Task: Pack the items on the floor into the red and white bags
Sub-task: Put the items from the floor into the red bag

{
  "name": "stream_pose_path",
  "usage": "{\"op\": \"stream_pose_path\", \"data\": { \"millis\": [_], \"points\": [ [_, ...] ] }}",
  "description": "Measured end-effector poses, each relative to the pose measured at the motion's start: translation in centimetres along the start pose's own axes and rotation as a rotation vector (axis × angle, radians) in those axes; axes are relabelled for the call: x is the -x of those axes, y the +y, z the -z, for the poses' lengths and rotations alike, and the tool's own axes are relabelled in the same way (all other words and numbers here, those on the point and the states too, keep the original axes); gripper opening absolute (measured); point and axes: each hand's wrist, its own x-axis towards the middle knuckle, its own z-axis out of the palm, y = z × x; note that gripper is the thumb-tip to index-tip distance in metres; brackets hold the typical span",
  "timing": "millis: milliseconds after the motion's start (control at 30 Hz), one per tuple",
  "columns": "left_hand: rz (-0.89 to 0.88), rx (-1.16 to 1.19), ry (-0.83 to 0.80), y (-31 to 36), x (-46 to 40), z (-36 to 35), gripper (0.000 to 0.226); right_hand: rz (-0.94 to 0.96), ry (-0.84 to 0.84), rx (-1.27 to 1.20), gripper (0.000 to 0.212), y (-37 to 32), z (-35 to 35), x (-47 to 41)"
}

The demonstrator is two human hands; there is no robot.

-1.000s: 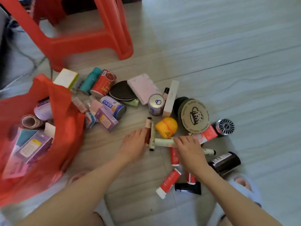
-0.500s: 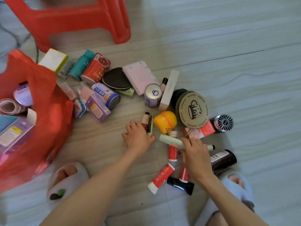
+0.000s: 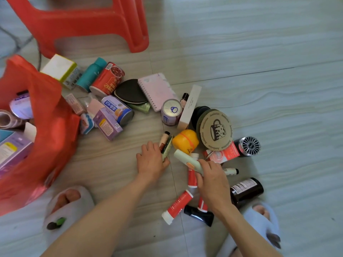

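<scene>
- Right hand (image 3: 213, 179), lower centre, has lifted the pale green tube (image 3: 187, 161) it clasps; left hand (image 3: 151, 160) has curled round the small tubes (image 3: 165, 145)
- Both loads look bound for the red bag (image 3: 50, 130) at left

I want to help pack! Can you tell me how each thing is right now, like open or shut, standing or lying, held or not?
Red bag: open, things inside.
Pale green tube: held by right hand.
Small tubes: gripped by left hand.
Red can: lying on its side.
Silver can: upright, sealed.
Notebook: closed, flat.
Brown bottle: lying down.
</scene>
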Motion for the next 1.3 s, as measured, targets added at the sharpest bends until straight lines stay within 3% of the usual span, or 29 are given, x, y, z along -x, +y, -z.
{"op": "stream_pose_path", "data": {
  "millis": [267,400,533,633,700,800,967,1167,1300],
  "points": [
    [0.056,0.269,-0.081,-2.8,0.6,3.8,0.05,-0.04,-0.058,-0.149,0.03,-2.2,1.6,-1.2],
    [-0.143,0.003,-0.155,-4.5,2.2,9.6,0.053,-0.067,-0.081,-0.232,0.034,-5.6,3.6,-2.1],
    [-0.214,-0.085,-0.102,-7.0,4.3,17.2,0.057,-0.08,-0.054,-0.378,0.03,-10.7,6.5,-3.0],
    [-0.14,0.115,0.002,-10.2,6.6,21.7,0.059,-0.051,-0.05,-0.47,0.025,-14.7,8.5,-2.9],
    [-0.098,0.196,0.06,-12.4,8.8,23.6,0.051,-0.032,-0.134,-0.517,0.021,-17.4,9.5,-2.8],
    [-0.02,0.202,0.12,-16.3,12.0,23.7,0.038,0.019,-0.353,-0.638,0.009,-21.7,10.1,-2.4],
    [0.146,0.504,0.258,-22.6,15.7,21.4,0.029,0.014,-0.564,-0.773,0.02,-28.5,8.2,-1.2],
    [0.332,0.456,0.214,-28.5,13.6,19.2,0.026,-0.014,-0.528,-0.706,0.033,-35.0,3.9,-2.3],
    [0.301,0.341,0.206,-30.2,9.4,17.9,0.037,0.016,-0.469,-0.664,0.029,-37.5,2.6,-3.4]
  ]
}}
